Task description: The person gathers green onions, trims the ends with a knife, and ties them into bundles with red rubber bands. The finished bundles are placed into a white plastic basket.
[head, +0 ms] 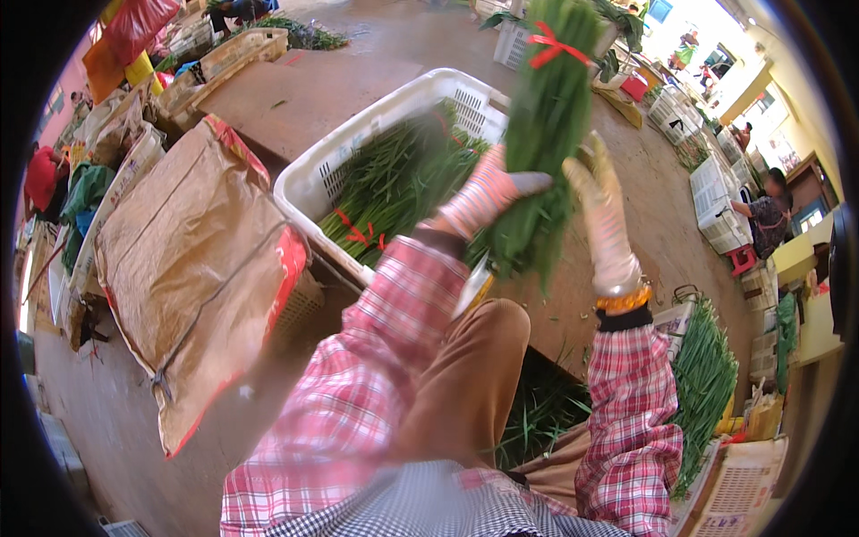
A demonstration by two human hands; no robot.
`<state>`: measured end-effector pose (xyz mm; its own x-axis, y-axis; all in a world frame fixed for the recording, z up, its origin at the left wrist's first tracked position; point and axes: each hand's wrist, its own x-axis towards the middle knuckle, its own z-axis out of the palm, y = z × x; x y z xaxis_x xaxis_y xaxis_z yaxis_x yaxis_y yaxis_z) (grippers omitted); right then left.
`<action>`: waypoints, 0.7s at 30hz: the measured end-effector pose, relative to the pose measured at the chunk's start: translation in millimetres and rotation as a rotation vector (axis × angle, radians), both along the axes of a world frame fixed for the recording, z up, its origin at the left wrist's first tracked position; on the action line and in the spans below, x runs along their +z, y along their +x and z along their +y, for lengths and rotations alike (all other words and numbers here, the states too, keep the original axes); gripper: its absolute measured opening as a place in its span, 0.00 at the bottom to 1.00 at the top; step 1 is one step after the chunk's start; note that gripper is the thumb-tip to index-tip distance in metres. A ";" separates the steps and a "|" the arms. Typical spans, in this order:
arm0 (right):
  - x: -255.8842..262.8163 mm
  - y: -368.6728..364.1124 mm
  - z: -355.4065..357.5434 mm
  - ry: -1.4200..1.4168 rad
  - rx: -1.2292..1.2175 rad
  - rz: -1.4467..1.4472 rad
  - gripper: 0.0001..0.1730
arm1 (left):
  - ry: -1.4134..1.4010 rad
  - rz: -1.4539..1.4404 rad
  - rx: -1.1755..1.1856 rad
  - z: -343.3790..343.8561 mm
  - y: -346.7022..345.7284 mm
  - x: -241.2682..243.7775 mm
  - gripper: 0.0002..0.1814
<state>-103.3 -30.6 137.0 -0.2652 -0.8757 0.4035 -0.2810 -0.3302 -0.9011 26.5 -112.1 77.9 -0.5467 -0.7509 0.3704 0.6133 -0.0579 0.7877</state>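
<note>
A long bundle of green leafy stalks (547, 134), bound near its upper end with a red tie (553, 48), is held upright in front of me. My left hand (493, 191), in a striped glove, grips its lower part, thumb across the front. My right hand (600, 201), gloved and with an orange bracelet at the wrist, is raised just right of the bundle, fingers apart. Behind my left hand, a white plastic crate (376, 131) holds more green bundles (396, 181), some with red ties.
A crate covered with a brown sack sheet (194, 241) stands at left. Loose green stalks (704, 382) lie in a crate at right. Cut leaves (543, 409) lie beside my knee. Farther off are stacked white crates (718, 201) and a seated person (768, 215).
</note>
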 end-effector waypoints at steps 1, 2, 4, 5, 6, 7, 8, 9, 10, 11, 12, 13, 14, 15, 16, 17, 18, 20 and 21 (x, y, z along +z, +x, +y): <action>-18.7 -8.1 2.2 0.044 0.044 0.028 0.41 | -0.055 -0.074 0.088 -22.8 16.3 -3.7 0.29; -26.8 -12.6 12.2 0.083 0.061 0.075 0.39 | -0.077 -0.138 0.131 -48.8 29.0 -13.0 0.28; -49.7 -26.5 36.2 0.205 0.101 0.082 0.36 | -0.096 -0.271 0.222 -102.2 55.9 -38.9 0.28; -66.3 -42.6 49.2 0.292 0.112 0.044 0.34 | -0.088 -0.336 0.258 -125.7 63.1 -57.0 0.28; -78.3 -52.1 61.8 0.365 0.101 0.004 0.32 | -0.066 -0.381 0.295 -141.3 70.8 -72.1 0.28; -89.8 -62.6 74.1 0.439 0.084 -0.034 0.30 | -0.045 -0.421 0.327 -155.5 72.7 -84.4 0.28; -98.8 -74.7 88.3 0.497 0.038 -0.031 0.30 | -0.003 -0.478 0.303 -164.6 66.3 -93.1 0.29; -108.7 -82.6 96.9 0.551 0.012 -0.034 0.29 | 0.012 -0.515 0.310 -173.1 68.0 -102.9 0.30; -115.2 -88.4 106.1 0.575 -0.011 -0.056 0.28 | 0.030 -0.539 0.307 -183.4 63.9 -118.5 0.31; -121.0 -91.5 112.2 0.601 -0.021 -0.082 0.28 | 0.051 -0.572 0.313 -195.8 63.7 -133.9 0.31; -124.6 -91.1 113.9 0.626 -0.020 -0.117 0.26 | 0.072 -0.567 0.287 -208.2 71.8 -150.5 0.35; -128.7 -93.6 116.4 0.637 -0.032 -0.119 0.26 | 0.068 -0.629 0.283 -219.4 70.9 -162.5 0.36; -133.2 -97.3 117.9 0.648 -0.044 -0.120 0.25 | 0.065 -0.691 0.279 -231.4 69.4 -174.0 0.36; -139.5 -99.5 119.0 0.661 -0.050 -0.126 0.24 | 0.063 -0.760 0.279 -243.7 71.6 -188.7 0.37; -145.6 -101.7 118.4 0.665 -0.066 -0.133 0.22 | -0.027 -0.894 0.383 -258.0 69.5 -208.9 0.39; -152.6 -103.3 117.1 0.677 -0.075 -0.141 0.22 | -0.039 -0.975 0.366 -273.9 71.5 -227.4 0.44; -158.6 -106.1 119.8 0.693 -0.102 -0.146 0.22 | -0.055 -1.046 0.332 -279.6 61.7 -232.7 0.49; -172.7 -107.8 122.6 0.708 -0.138 -0.186 0.20 | -0.082 -1.127 0.316 -287.2 44.8 -244.9 0.52; -179.8 -108.2 126.8 0.709 -0.148 -0.205 0.20 | -0.081 -1.149 0.320 -285.1 28.6 -241.2 0.51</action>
<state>-211.6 96.2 -42.8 -0.4094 -0.8566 -0.3141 -0.0814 0.3772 -0.9225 55.1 -397.2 -163.3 -0.3816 -0.9104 -0.1600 -0.4748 0.0446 0.8790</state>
